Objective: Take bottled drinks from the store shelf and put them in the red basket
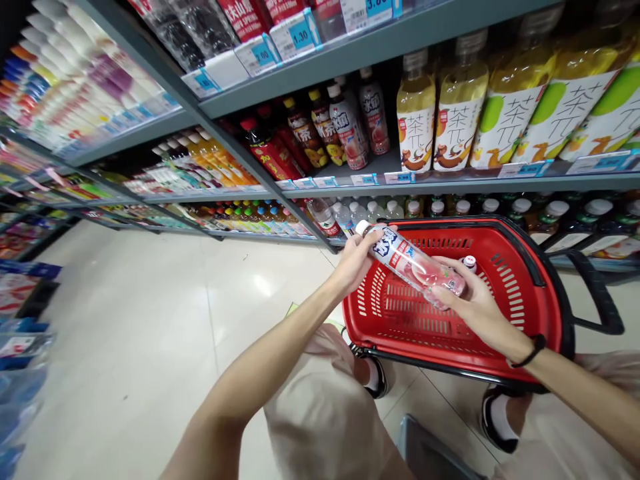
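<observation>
A pink drink bottle (407,262) with a white cap and a blue-and-white label lies tilted across both hands, above the red shopping basket (400,333). My left hand (356,259) is closed around its cap end. Around the base end, my right hand (473,303) is wrapped, with a dark band on the wrist. Down in the basket stands another bottle with a white cap (469,262), partly hidden behind my right hand. Similar bottles (347,127) stand on the middle shelf ahead.
Large yellow tea bottles (457,107) fill the shelf at the right, above a row of dark capped bottles. The basket's black handle (600,293) sticks out to the right. Pale floor tiles (200,320) stretch left, with stacked goods (23,347) at the left edge.
</observation>
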The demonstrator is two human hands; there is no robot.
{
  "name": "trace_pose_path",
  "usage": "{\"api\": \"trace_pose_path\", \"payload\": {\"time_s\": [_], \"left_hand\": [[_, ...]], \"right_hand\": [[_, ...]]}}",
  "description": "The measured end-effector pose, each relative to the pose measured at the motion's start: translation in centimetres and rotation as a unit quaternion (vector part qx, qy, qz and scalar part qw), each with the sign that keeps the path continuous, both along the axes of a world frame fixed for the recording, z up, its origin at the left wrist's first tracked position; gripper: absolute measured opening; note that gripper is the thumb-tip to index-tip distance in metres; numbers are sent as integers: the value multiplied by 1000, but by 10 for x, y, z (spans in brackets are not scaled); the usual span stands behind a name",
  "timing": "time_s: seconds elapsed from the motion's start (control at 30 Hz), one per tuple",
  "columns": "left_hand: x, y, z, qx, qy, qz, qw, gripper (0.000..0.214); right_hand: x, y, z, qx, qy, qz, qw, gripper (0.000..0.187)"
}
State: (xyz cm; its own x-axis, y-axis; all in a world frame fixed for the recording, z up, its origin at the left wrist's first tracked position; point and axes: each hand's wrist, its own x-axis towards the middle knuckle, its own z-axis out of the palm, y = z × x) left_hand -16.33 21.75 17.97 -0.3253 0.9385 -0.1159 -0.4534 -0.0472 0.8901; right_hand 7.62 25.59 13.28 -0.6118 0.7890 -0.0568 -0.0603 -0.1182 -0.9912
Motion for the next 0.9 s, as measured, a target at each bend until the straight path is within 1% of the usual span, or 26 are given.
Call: {"api": "trace_pose_path", "payload": {"time_s": [0.03,0.1,0.17,0.23,0.3,0.33,0.4,0.43,0.47,0.53,0.63,0.7,0.77,0.83,0.9], "left_hand": [[1,2,0,-2,-4,1,1000,45],[1,5,-1,-8,-16,5,1000,46],[2,8,-1,-17,-23,9,1000,47],[2,10,0,-21,-22,13,999,47],[3,10,1,-19,-20,15,999,46],[3,11,1,-17,-19,16,1000,46],[4,11,1,-11,-14,19,1000,44],[4,11,1,-9,-10,21,1000,43],[3,11,0,-6,-5,24,1000,42],[2,11,-3,6,10,28,1000,40],[-1,11,-11,23,50,30,998,39],[-4,11,-17,20,92,37,995,37],[-7,10,-21,12,149,39,988,39],[-11,8,-23,15,241,33,970,44],[-15,6,-23,16,348,16,937,49]], "right_hand": [[2,0,-1,39,-11,-8,999,70],[7,2,-1,157,-48,-25,986,71],[12,5,1,291,-92,-47,951,71],[16,7,4,396,-112,-66,909,69],[19,9,5,465,-106,-75,875,64],[20,10,5,488,-100,-77,864,62],[21,11,5,513,-88,-81,850,60],[21,12,5,515,-84,-85,849,60],[21,12,5,509,-82,-90,852,60],[21,12,6,475,-87,-100,870,63],[20,11,4,380,-92,-112,913,68],[17,12,3,278,-65,-123,951,66],[14,14,4,149,-26,-132,980,60],[12,18,9,17,5,-130,991,52],[11,23,15,-114,9,-119,986,42]]}}
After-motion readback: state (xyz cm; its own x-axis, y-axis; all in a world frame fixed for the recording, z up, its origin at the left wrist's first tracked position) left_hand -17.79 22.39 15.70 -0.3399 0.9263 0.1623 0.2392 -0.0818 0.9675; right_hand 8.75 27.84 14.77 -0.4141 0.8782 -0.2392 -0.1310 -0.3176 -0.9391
